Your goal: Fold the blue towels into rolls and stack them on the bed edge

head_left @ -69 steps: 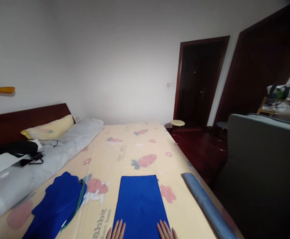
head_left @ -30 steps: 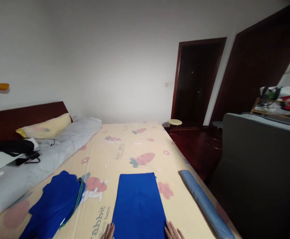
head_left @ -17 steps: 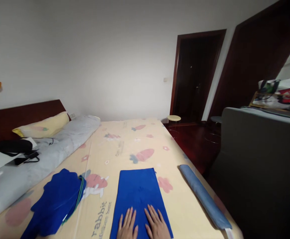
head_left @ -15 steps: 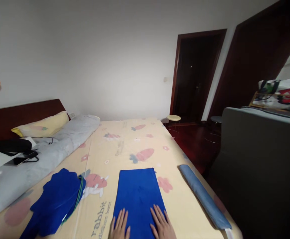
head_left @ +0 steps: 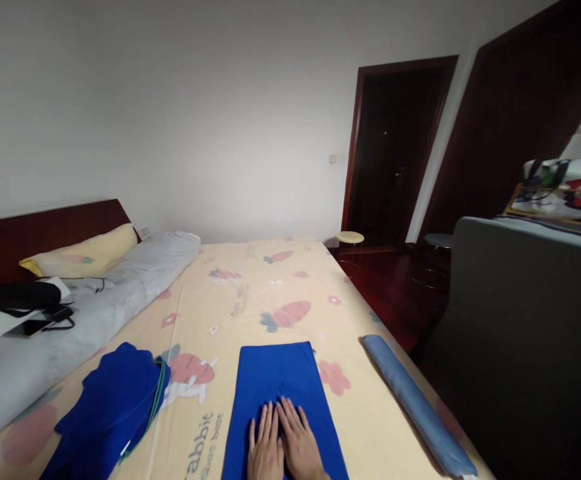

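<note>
A blue cloth (head_left: pixel 283 370), folded into a flat rectangle, lies on the bed close in front of me. My left hand (head_left: pixel 265 443) rests flat on its near part, fingers stretched out and pointing away. Right beside it, my right hand (head_left: pixel 298 437) also lies flat on the cloth with its fingers extended. The two hands meet near the middle of the cloth, fingertips close together. Neither hand grips anything. To the left lies a blue fabric bag (head_left: pixel 110 400) with a green drawstring, crumpled. A rolled blue-grey fabric bundle (head_left: pixel 415 403) lies along the right side of the bed.
The patterned bedsheet (head_left: pixel 245 293) spreads under everything. A grey quilt (head_left: pixel 135 293), a yellow pillow (head_left: pixel 85 253) and a phone (head_left: pixel 35 327) are at the left. On the right stand a dark grey panel (head_left: pixel 525 347), a yellow stool (head_left: pixel 349 237) and a door (head_left: pixel 395 160).
Both hands have slid inward over the blue cloth, from its two side edges to its middle, and now lie side by side. The camera view has shifted slightly.
</note>
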`<state>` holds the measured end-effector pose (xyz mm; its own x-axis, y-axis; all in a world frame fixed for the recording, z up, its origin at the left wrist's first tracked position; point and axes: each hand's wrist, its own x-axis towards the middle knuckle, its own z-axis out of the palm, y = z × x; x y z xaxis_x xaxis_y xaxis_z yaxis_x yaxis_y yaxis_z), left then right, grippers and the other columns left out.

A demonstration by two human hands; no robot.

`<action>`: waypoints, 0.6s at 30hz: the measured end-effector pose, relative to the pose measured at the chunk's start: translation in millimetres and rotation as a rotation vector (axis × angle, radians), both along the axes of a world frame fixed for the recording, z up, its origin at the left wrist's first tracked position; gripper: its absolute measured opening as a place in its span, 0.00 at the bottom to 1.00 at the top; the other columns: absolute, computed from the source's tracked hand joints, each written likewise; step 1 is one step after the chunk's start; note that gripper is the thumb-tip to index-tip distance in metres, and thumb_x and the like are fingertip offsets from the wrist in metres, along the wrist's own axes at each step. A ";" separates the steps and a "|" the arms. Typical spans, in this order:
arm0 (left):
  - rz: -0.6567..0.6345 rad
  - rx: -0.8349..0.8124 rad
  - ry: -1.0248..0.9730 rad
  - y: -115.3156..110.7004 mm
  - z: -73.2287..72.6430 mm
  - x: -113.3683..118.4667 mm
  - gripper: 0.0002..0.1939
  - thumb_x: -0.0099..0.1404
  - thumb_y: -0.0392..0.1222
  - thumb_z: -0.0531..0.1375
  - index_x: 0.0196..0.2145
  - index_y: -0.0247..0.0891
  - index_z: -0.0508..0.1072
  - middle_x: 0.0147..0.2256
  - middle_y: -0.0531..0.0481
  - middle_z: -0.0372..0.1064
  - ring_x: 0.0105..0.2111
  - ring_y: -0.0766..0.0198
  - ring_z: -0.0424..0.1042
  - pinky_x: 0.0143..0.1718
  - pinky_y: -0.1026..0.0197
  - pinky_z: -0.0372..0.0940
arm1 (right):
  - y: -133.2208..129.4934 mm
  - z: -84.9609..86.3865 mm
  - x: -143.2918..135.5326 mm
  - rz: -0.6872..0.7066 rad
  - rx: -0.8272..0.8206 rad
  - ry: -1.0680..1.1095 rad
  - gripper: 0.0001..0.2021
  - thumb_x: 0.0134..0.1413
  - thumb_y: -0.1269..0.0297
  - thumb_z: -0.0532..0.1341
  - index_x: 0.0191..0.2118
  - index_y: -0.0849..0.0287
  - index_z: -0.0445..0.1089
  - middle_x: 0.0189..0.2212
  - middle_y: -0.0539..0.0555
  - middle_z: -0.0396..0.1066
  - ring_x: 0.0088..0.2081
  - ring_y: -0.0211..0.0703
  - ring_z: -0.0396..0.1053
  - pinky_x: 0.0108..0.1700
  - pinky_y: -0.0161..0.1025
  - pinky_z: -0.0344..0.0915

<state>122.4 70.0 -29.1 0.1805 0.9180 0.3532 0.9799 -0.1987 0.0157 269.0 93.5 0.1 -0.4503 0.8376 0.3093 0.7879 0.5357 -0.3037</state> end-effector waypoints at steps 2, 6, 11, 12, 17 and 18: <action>-0.028 -0.121 -0.029 5.6 9.1 -3.5 0.28 0.69 0.44 0.45 0.64 0.51 0.40 0.65 0.53 0.51 0.62 0.57 0.57 0.60 0.47 0.57 | 3.4 -7.3 0.1 0.023 -0.049 -0.006 0.28 0.63 0.60 0.47 0.67 0.46 0.38 0.66 0.49 0.47 0.65 0.50 0.52 0.63 0.54 0.55; -0.059 -0.319 -0.073 -2.8 23.5 -52.5 0.27 0.70 0.50 0.42 0.64 0.56 0.37 0.66 0.56 0.44 0.65 0.58 0.52 0.61 0.45 0.55 | -4.0 -33.0 42.2 -0.153 -0.048 -0.010 0.28 0.63 0.49 0.47 0.66 0.44 0.41 0.66 0.50 0.48 0.65 0.54 0.52 0.61 0.58 0.57; 0.039 -0.445 -0.056 -11.5 14.5 -100.9 0.27 0.68 0.54 0.45 0.62 0.60 0.42 0.65 0.59 0.47 0.65 0.54 0.52 0.63 0.41 0.51 | -5.8 -59.5 91.9 -0.300 -0.029 -0.018 0.30 0.61 0.44 0.49 0.65 0.47 0.48 0.63 0.53 0.54 0.62 0.58 0.57 0.58 0.60 0.62; 0.091 -0.447 -0.053 -8.6 12.7 -101.5 0.27 0.68 0.54 0.46 0.62 0.59 0.43 0.65 0.58 0.48 0.64 0.53 0.53 0.62 0.40 0.52 | -0.9 -59.7 91.0 -0.284 -0.023 -0.020 0.30 0.60 0.45 0.50 0.65 0.48 0.49 0.63 0.54 0.54 0.62 0.58 0.57 0.58 0.60 0.62; 0.049 -0.292 -0.058 26.6 27.9 -65.7 0.28 0.70 0.47 0.42 0.64 0.50 0.35 0.66 0.56 0.44 0.65 0.58 0.51 0.63 0.46 0.53 | 35.9 -30.0 33.8 -0.112 0.025 0.003 0.29 0.63 0.59 0.48 0.67 0.50 0.39 0.66 0.52 0.45 0.65 0.52 0.50 0.62 0.54 0.57; 0.012 -0.247 -0.052 34.4 33.2 -55.5 0.28 0.70 0.44 0.41 0.64 0.49 0.34 0.67 0.56 0.43 0.65 0.60 0.51 0.63 0.47 0.53 | 41.8 -22.6 20.3 -0.067 0.017 0.002 0.28 0.64 0.61 0.47 0.67 0.50 0.38 0.66 0.52 0.44 0.66 0.50 0.49 0.63 0.53 0.57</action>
<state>66.9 104.4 4.0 0.1569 0.9795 0.1262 0.9788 -0.1713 0.1126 289.3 135.3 -22.6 -0.3925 0.8605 0.3247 0.8216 0.4867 -0.2966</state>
